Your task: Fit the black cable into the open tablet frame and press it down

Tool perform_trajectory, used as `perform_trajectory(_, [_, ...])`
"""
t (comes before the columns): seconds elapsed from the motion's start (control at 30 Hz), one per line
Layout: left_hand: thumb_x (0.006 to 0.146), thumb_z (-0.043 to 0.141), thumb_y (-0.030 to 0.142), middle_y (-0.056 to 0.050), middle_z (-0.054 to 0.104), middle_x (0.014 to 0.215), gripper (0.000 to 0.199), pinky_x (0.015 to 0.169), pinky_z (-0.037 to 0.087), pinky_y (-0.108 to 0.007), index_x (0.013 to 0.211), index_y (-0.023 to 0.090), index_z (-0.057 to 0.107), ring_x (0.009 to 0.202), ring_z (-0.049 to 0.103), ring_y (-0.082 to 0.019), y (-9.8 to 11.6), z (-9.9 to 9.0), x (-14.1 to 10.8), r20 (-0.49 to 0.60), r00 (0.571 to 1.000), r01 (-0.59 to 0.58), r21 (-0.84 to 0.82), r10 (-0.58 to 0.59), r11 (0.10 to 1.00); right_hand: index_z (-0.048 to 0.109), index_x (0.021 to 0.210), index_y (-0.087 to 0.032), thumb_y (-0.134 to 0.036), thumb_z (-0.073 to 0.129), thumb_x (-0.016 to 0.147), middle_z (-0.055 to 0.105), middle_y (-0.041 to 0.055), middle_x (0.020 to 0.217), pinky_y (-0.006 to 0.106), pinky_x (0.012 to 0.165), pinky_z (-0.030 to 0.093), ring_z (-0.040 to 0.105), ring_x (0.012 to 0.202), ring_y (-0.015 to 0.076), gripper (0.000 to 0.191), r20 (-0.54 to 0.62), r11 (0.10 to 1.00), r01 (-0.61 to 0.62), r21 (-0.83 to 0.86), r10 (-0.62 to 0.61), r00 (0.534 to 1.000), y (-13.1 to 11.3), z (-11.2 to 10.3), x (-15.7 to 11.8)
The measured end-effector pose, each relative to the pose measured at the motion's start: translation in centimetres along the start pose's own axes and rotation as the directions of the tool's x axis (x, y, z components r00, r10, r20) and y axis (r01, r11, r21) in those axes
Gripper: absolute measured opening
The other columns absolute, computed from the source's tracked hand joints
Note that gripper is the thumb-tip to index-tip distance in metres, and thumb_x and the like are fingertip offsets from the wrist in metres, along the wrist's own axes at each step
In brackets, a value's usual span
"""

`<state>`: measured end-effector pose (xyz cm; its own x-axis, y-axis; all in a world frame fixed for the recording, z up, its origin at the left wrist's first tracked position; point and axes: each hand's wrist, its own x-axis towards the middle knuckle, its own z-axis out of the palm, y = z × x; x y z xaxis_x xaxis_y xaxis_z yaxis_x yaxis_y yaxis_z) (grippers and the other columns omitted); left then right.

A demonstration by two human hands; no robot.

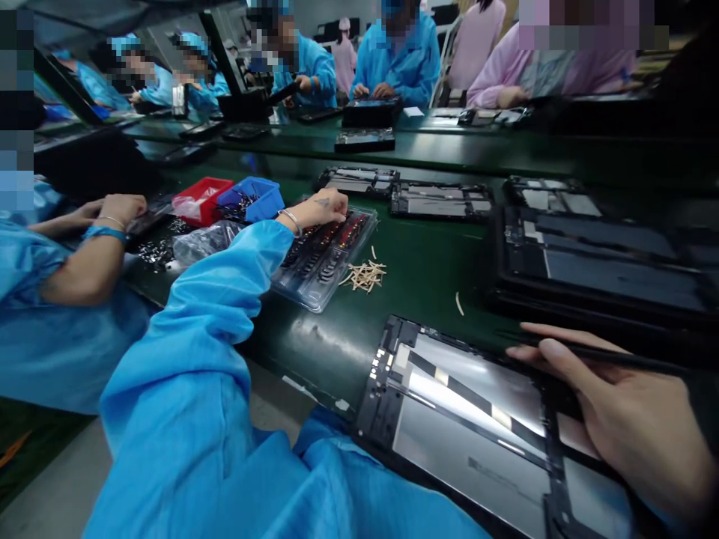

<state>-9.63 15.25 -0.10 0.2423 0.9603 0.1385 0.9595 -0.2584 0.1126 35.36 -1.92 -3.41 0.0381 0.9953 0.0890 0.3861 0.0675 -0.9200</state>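
My left hand [329, 207] reaches over a clear plastic tray [317, 303] whose grooves hold rows of small dark and reddish parts. Its fingers are bent together at the tray's far end; whatever they pinch is too small to see. My right hand [623, 412] grips dark tweezers [601, 350] between thumb and fingers, the thin tips pointing left. Beneath that hand lies an opened tablet [472, 449], its silver inner plates and black flat cable exposed, tilted at the table's front edge. A pile of short tan strips [366, 277] sits beside the tray.
Left of the tray are a red bin [201, 201], a blue bin [269, 201] and a plastic bag [205, 243]. More opened tablets [441, 201] lie behind, with a stack [612, 262] at right. A co-worker's arm [84, 262] is at left; other people work across the line.
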Motion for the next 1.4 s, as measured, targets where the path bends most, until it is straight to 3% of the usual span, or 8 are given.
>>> perform_trajectory(0.33, [0.093, 0.063, 0.022, -0.001, 0.067, 0.098, 0.021, 0.081, 0.049, -0.03, 0.113, 0.018, 0.063, 0.089, 0.062, -0.013, 8.4, -4.2, -5.4, -0.298, 0.945, -0.169, -0.089, 0.136, 0.982, 0.075, 0.095, -0.023, -0.049, 0.061, 0.095, 0.071, 0.0057, 0.088, 0.039, 0.089, 0.053, 0.068, 0.092, 0.0221, 0.029, 0.269, 0.971, 0.063, 0.233, -0.126, 0.955, -4.0, 1.8, -0.4])
perform_trajectory(0.43, [0.103, 0.042, 0.021, -0.005, 0.07, 0.101, 0.024, 0.078, 0.056, -0.03, 0.107, 0.019, 0.066, 0.093, 0.068, -0.016, 15.6, -4.1, -8.8, -0.464, 0.713, -0.494, 0.199, 0.525, 0.847, 0.073, 0.098, -0.019, -0.047, 0.064, 0.093, 0.06, 0.0005, 0.073, 0.027, 0.063, 0.047, 0.053, 0.064, 0.0116, 0.03, 0.55, 0.825, -0.328, 0.46, 0.026, 0.835, -5.2, 4.3, -0.2])
perform_trajectory(0.57, [0.1, 0.055, 0.029, -0.002, 0.074, 0.094, 0.02, 0.075, 0.061, -0.025, 0.1, 0.02, 0.073, 0.088, 0.072, -0.016, 21.1, -2.5, -11.5, -0.339, 0.119, -0.709, 0.629, 0.933, 0.319, 0.07, 0.082, -0.017, -0.05, 0.069, 0.09, 0.057, -0.0009, 0.075, 0.023, 0.062, 0.042, 0.047, 0.066, 0.0089, 0.034, 0.63, 0.687, -0.48, 0.545, 0.042, 0.775, -5.4, 5.9, -0.4])
perform_trajectory(0.67, [0.098, 0.059, 0.03, 0.0, 0.075, 0.102, 0.017, 0.085, 0.062, -0.025, 0.1, 0.025, 0.075, 0.093, 0.073, -0.016, 21.9, -1.5, -11.6, -0.258, -0.01, -0.716, 0.676, 0.966, 0.173, 0.071, 0.086, -0.019, -0.044, 0.077, 0.084, 0.055, -0.0024, 0.074, 0.022, 0.061, 0.04, 0.047, 0.067, 0.0087, 0.025, 0.583, 0.714, -0.453, 0.534, 0.078, 0.809, -5.2, 5.5, -0.8])
perform_trajectory(0.83, [0.097, 0.058, 0.024, 0.002, 0.075, 0.107, 0.018, 0.084, 0.063, -0.024, 0.105, 0.033, 0.072, 0.099, 0.073, -0.016, 21.8, -0.8, -11.4, -0.237, 0.21, -0.924, 0.269, 0.948, 0.272, 0.073, 0.089, -0.019, -0.041, 0.078, 0.082, 0.054, -0.0027, 0.069, 0.022, 0.057, 0.037, 0.046, 0.063, 0.0089, 0.023, 0.515, 0.78, -0.369, 0.506, 0.07, 0.854, -4.9, 4.8, -0.7])
perform_trajectory(0.97, [0.098, 0.058, 0.024, -0.002, 0.075, 0.101, 0.013, 0.081, 0.062, -0.027, 0.103, 0.027, 0.07, 0.097, 0.073, -0.017, 21.9, -0.8, -11.5, -0.314, 0.255, -0.901, 0.265, 0.914, 0.342, 0.073, 0.084, -0.018, -0.039, 0.077, 0.081, 0.056, -0.0022, 0.067, 0.024, 0.056, 0.039, 0.047, 0.061, 0.0098, 0.022, 0.426, 0.866, -0.204, 0.456, -0.011, 0.905, -4.9, 4.9, -0.5])
perform_trajectory(1.13, [0.102, 0.05, 0.019, -0.009, 0.071, 0.088, 0.015, 0.066, 0.054, -0.03, 0.099, 0.014, 0.064, 0.077, 0.066, -0.018, 21.8, -1.2, -11.6, -0.375, 0.562, -0.643, 0.363, 0.737, 0.674, 0.072, 0.084, -0.017, -0.03, 0.066, 0.089, 0.062, -0.0017, 0.069, 0.025, 0.06, 0.039, 0.052, 0.063, 0.0105, 0.015, 0.346, 0.957, 0.122, 0.265, -0.212, 0.914, -5.1, 4.6, -0.7])
perform_trajectory(1.4, [0.102, 0.046, 0.013, -0.007, 0.067, 0.082, 0.02, 0.064, 0.049, -0.03, 0.095, 0.011, 0.064, 0.074, 0.062, -0.019, 22.9, -1.2, -12.6, -0.321, 0.616, -0.596, 0.406, 0.719, 0.692, 0.066, 0.078, -0.017, -0.028, 0.056, 0.095, 0.069, 0.0027, 0.082, 0.028, 0.067, 0.04, 0.06, 0.075, 0.0145, 0.023, 0.279, 0.914, 0.404, -0.029, -0.38, 0.882, -4.8, 4.7, -0.7])
